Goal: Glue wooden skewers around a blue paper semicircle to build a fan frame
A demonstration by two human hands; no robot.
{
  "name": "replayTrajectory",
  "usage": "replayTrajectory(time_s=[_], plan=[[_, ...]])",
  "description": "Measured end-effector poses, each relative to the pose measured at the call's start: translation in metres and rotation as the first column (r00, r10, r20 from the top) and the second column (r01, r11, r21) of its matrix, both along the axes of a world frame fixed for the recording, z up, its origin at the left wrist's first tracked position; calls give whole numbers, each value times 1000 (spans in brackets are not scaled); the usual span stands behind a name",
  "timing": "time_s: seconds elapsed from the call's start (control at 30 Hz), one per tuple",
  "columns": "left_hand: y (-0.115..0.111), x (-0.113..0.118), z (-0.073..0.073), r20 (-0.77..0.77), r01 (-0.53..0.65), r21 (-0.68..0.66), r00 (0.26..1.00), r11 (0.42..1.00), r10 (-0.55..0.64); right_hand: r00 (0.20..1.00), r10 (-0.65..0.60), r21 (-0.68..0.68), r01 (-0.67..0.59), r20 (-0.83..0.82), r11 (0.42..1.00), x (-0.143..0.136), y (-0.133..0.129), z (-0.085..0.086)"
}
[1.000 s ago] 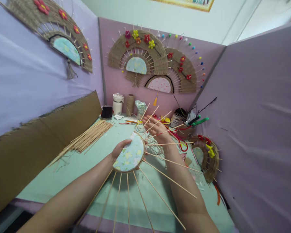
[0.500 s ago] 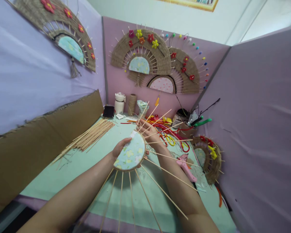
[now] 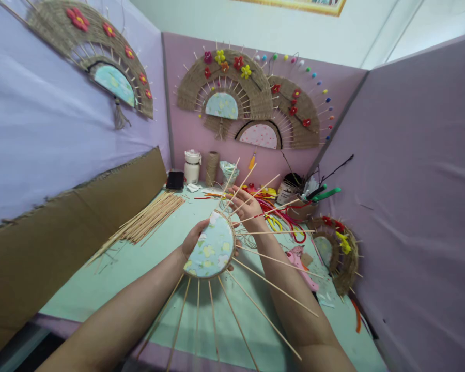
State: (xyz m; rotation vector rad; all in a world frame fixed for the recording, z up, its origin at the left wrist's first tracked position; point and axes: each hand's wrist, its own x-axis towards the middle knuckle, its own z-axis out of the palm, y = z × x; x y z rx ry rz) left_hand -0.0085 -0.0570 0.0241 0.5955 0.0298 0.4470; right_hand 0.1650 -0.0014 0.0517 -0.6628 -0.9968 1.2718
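Note:
A half-round fan base (image 3: pixel 211 247) covered in pale blue floral cloth is held over the table, with several thin sticks fanning out from its curved edge. My left hand (image 3: pixel 196 238) grips its straight side, thumb on the cloth and fingertips showing beyond the curved edge. Behind the upper sticks, my right hand (image 3: pixel 246 206) is raised with its fingers apart, near or touching the sticks. Twine (image 3: pixel 248 238) lies loosely between the base and my right wrist; whether it joins the base is unclear.
Loose sticks (image 3: pixel 147 217) lie at left beside a cardboard strip (image 3: pixel 81 206). A twine spool (image 3: pixel 212 168) and white jar (image 3: pixel 192 166) stand behind. At right are a pink glue gun (image 3: pixel 302 268), yellow-handled scissors (image 3: pixel 273 223) and a small fan (image 3: pixel 346 258).
My right hand has moved slightly right and its fingers are spread more around the upper sticks. My left hand still holds the base. The view has shifted slightly.

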Motion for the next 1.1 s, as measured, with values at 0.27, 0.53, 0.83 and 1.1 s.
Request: replayTrajectory(time_s=[0.27, 0.53, 0.83, 1.1], plan=[[8, 4, -11, -2, -92, -4, 996, 996, 92, 1000, -2, -24, 1, -25, 1000, 4, 2, 1], [9, 4, -14, 21, -79, -12, 997, 997, 79, 999, 11, -30, -13, -46, 999, 5, 1, 5], [11, 3, -22, -58, -14, -5, 998, 1000, 14, 986, 50, -56, -59, -158, 997, 25, 2, 15], [6, 8, -22, -65, 82, 12, 995, 997, -81, 952, 31, 17, -27, -303, 999, 68, -5, 36]])
